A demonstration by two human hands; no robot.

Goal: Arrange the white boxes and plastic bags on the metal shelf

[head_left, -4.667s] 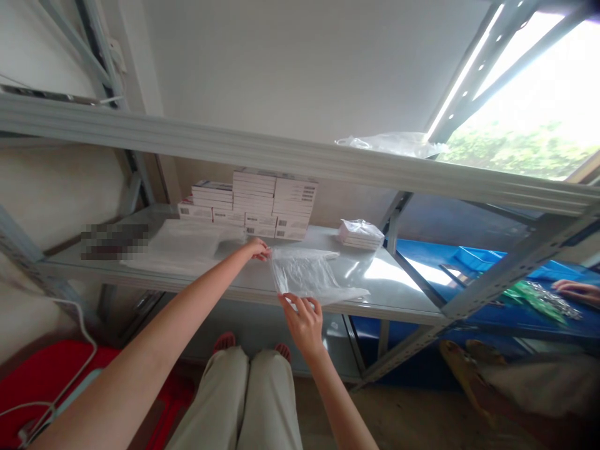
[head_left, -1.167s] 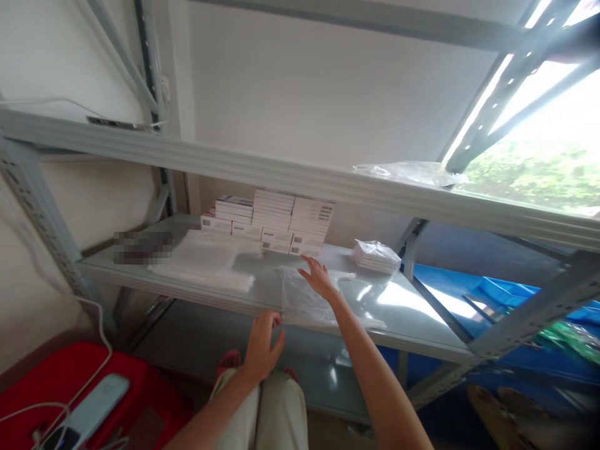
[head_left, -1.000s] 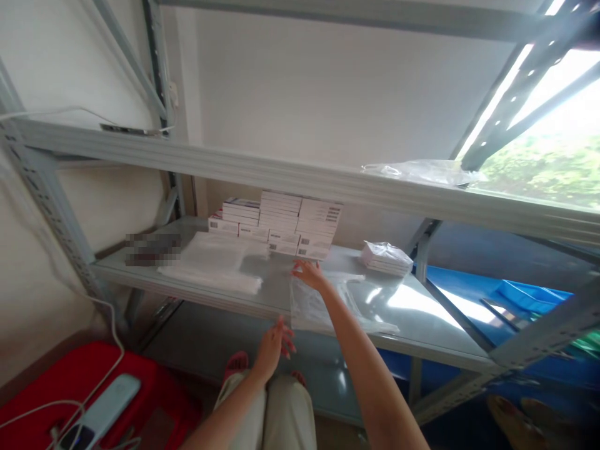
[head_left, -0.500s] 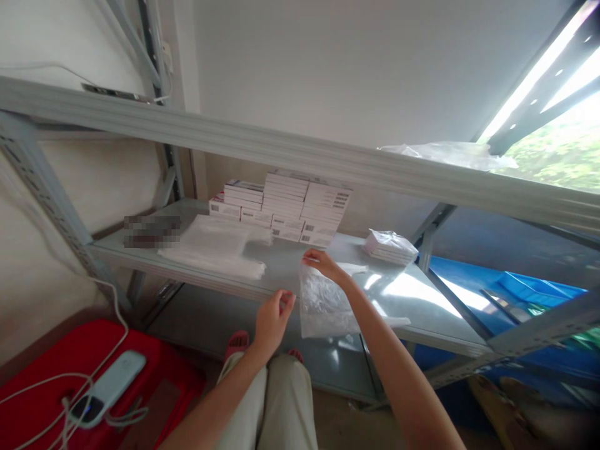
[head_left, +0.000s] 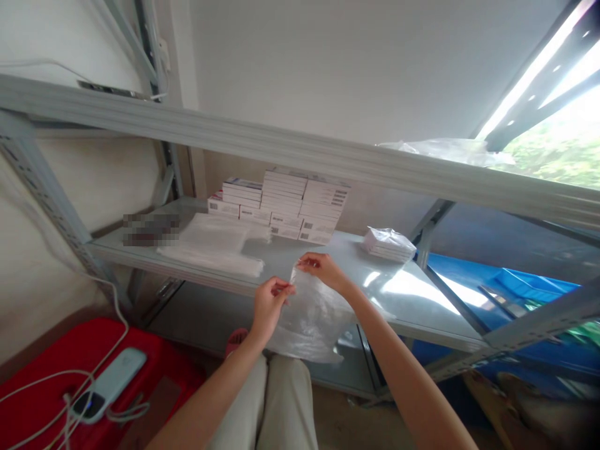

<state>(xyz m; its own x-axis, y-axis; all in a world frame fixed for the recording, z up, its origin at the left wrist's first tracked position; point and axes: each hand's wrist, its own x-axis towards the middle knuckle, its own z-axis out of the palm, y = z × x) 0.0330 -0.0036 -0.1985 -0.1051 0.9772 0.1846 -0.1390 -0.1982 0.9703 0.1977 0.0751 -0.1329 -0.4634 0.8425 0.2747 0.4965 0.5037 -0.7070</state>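
A gray steel rack [head_left: 262, 140] fills most of the view, its ribbed beam crossing above a smooth, glossy shelf [head_left: 349, 250]. Both arms reach forward from the lower edge, bare from where they enter the view. The left forearm rises steeply to the right; the right one slants up and to the left, stretching farther over the shelf, so the two converge. At lower left is a red stool [head_left: 28, 350], its hard top rounded at the corner, and trousers [head_left: 285, 400] of pale cloth show below the arms.

On the shelf's left half lies a flat, cloudy white sheaf of plastic bags [head_left: 210, 240]. Behind it, a stepped stack of boxes [head_left: 285, 203] has crisp edges and small printed barcodes. A thin, crinkled clear bag [head_left: 304, 325] spreads between the forearms, its lower part draping past the shelf's front edge. The left hand [head_left: 272, 306], nearer the body, has thumb and forefinger together on the bag's edge; the right hand [head_left: 323, 269], wrist bent downward, pinches that edge farther away. A wrapped block [head_left: 389, 244] sits toward the shelf's right end in wrinkled, shiny film. Smallest, a smooth, round-ended pale device [head_left: 117, 378] rests on the stool beside looped white cable [head_left: 129, 409].
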